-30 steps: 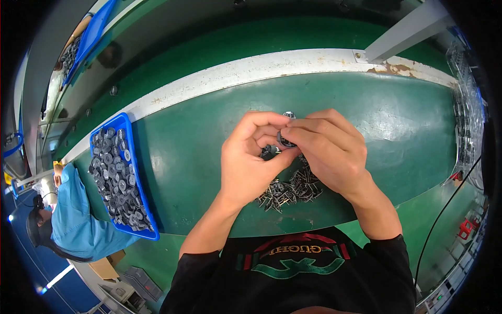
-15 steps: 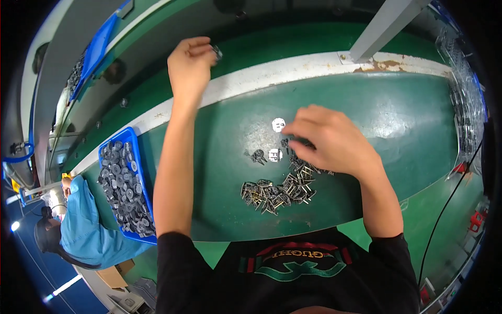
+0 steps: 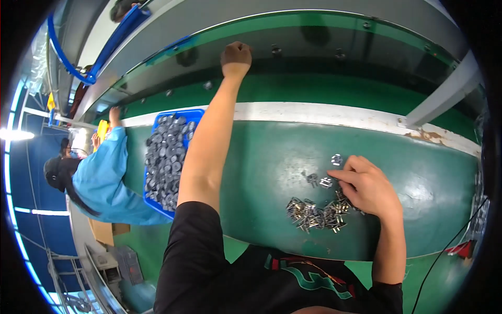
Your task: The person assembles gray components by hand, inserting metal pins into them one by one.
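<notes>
My left hand [image 3: 236, 58] curls over the belt [image 3: 314, 89], contents unclear. My right hand [image 3: 368, 188], finger and thumb apart, hovers beside the disc [image 3: 326, 182] on the table [image 3: 261, 167]; a rim pinch seems safest.

From where I stand, a loose heap of small dark parts [image 3: 316, 213] lies on the green tabletop [image 3: 272, 152], metal pins poking out at all angles and some catching the light; its right end is partly hidden. Just beyond the heap, a single pinned part [image 3: 312, 179] sits beside a flat, pale disc [image 3: 326, 182]. A second shiny disc [image 3: 337, 159] lies farther off, apart from the first.
</notes>
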Demonstrator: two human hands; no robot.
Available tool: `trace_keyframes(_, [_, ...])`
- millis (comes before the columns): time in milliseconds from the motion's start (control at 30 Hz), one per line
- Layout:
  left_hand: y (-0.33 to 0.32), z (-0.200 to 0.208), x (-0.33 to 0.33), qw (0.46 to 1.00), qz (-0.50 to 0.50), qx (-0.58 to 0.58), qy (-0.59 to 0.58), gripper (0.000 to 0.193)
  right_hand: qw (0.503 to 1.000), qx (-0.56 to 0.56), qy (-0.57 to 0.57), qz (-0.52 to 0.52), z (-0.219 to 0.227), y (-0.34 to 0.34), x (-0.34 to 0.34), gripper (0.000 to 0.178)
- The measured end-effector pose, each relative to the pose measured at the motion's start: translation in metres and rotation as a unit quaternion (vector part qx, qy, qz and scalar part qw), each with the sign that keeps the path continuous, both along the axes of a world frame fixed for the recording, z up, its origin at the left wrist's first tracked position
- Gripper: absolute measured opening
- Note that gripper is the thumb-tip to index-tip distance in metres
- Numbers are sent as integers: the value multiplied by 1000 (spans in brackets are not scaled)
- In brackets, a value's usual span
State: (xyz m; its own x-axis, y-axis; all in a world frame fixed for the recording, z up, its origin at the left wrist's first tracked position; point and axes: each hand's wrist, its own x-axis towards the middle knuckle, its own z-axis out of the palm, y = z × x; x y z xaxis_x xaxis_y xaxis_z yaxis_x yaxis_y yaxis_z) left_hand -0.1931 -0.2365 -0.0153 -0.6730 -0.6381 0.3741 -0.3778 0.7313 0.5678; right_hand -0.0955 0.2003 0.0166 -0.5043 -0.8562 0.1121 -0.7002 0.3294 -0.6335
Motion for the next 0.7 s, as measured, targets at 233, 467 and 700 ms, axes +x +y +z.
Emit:
trace_keyframes(233, [-82, 14, 100, 935, 49, -108, -334, 35, 999, -17, -40, -15, 3, -4, -5, 22])
trace_keyframes(467, [1, 12, 109, 998, -51, -33, -34, 33, 994, -48, -91, -28, -5, 2, -15, 18])
trace_keyframes(700, [213, 32, 164, 892, -314, 305, 116, 47, 873, -258, -407, -74, -5, 1, -17, 23])
